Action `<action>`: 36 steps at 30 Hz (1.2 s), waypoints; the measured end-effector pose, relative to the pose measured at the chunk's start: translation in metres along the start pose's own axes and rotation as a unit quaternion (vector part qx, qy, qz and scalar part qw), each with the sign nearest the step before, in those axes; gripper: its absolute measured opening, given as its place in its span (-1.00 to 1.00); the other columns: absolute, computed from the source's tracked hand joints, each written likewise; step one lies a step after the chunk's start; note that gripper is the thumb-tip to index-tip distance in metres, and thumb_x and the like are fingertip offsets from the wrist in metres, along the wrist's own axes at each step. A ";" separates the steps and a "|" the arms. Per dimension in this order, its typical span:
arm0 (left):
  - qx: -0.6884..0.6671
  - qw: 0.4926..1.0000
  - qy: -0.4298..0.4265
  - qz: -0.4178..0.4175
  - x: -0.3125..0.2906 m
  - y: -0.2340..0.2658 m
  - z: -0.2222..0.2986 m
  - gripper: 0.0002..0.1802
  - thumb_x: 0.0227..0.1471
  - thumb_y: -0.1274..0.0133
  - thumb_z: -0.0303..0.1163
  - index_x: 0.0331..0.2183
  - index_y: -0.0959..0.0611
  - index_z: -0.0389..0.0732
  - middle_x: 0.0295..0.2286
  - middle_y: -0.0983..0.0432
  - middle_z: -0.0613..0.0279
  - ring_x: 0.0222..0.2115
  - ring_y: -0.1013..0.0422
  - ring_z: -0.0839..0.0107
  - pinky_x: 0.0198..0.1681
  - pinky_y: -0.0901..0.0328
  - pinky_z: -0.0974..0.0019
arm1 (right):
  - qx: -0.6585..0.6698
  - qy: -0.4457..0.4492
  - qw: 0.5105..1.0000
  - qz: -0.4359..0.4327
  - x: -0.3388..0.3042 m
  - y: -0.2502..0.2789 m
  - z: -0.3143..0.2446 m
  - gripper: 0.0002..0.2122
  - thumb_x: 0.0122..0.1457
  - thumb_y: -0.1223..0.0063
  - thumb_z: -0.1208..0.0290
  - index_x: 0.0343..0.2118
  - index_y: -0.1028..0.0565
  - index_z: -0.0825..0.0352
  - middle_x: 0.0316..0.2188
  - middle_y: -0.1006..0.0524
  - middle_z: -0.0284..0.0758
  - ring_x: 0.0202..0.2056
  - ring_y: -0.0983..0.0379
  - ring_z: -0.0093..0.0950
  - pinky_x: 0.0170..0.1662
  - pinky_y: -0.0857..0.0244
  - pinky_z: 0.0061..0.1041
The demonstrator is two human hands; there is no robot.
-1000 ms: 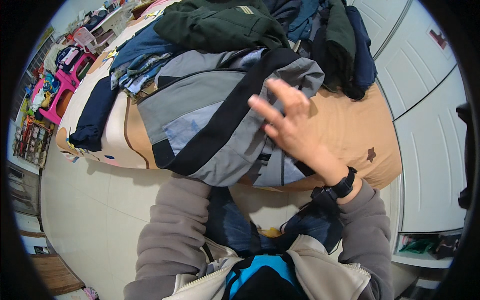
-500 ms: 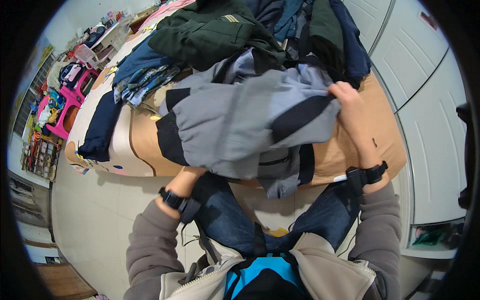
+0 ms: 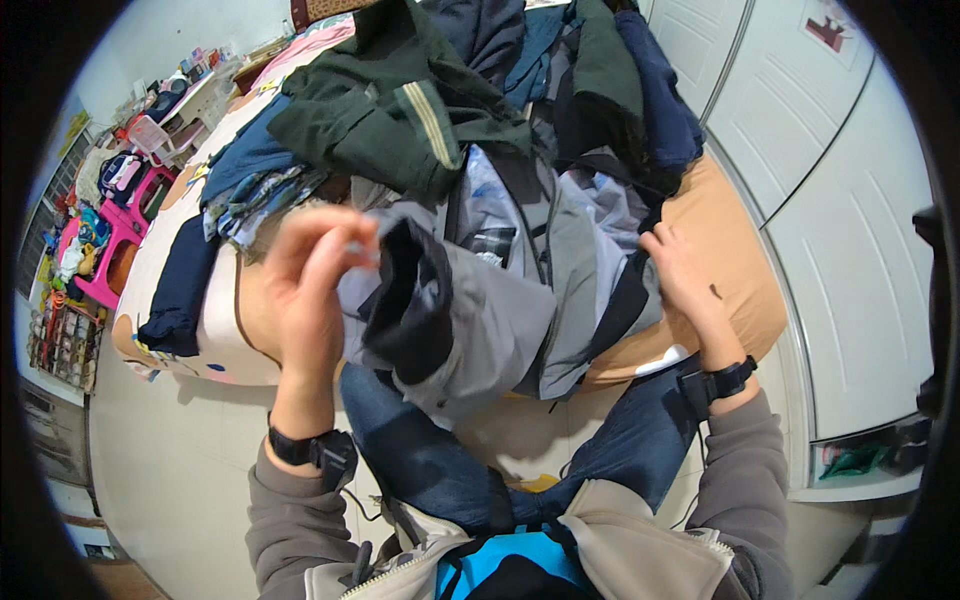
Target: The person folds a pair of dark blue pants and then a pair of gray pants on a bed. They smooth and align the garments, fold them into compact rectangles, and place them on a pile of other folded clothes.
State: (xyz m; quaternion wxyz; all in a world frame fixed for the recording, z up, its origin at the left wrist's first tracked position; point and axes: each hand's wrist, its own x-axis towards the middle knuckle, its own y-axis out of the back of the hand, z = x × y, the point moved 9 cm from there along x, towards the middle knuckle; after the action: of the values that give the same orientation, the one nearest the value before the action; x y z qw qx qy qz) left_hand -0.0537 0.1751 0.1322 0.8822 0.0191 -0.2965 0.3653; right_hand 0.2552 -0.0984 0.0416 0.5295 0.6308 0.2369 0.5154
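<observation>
A grey jacket [image 3: 490, 318] with black panels and a pale patterned lining lies spread at the bed's near edge, partly hanging over it. My right hand [image 3: 680, 268] grips the jacket's right side at a black panel, fingers closed on the cloth. Beside the jacket's wide black cuff [image 3: 415, 310], which gapes toward it, my left hand [image 3: 315, 275] is raised with bent fingers. Motion blurs those fingertips, so whether they touch the cuff cannot be made out.
Dark green clothing [image 3: 350, 125] with a striped band, a navy garment [image 3: 655, 90] and other clothes are heaped behind the jacket. Folded navy cloth [image 3: 180, 300] lies on the bed's left. White wardrobe doors [image 3: 850, 240] stand at right, pink stools [image 3: 120, 240] at far left.
My left hand has come up from under the jacket's near edge to its left side. The jacket has turned, showing its lining and black cuff. My right hand keeps hold of the right side.
</observation>
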 end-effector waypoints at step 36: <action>-0.151 0.923 0.347 0.073 -0.074 0.035 -0.135 -0.76 0.01 -0.03 -0.35 -0.23 -0.55 -0.20 -0.28 -0.50 0.28 -0.21 -0.40 0.42 -0.04 -0.25 0.36 | 0.055 -0.066 0.984 0.159 0.000 0.004 -0.116 -0.50 0.11 -0.08 0.25 0.10 -0.30 0.31 0.13 -0.31 -0.13 0.12 -0.27 -0.26 0.14 -0.07 -0.17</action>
State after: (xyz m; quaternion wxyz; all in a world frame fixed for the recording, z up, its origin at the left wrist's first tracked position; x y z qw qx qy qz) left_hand -0.0488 0.1875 -0.0248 0.8932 -0.2635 -0.0243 0.3635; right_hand 0.1500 -0.0503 0.0350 0.4198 0.7211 0.1265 0.5365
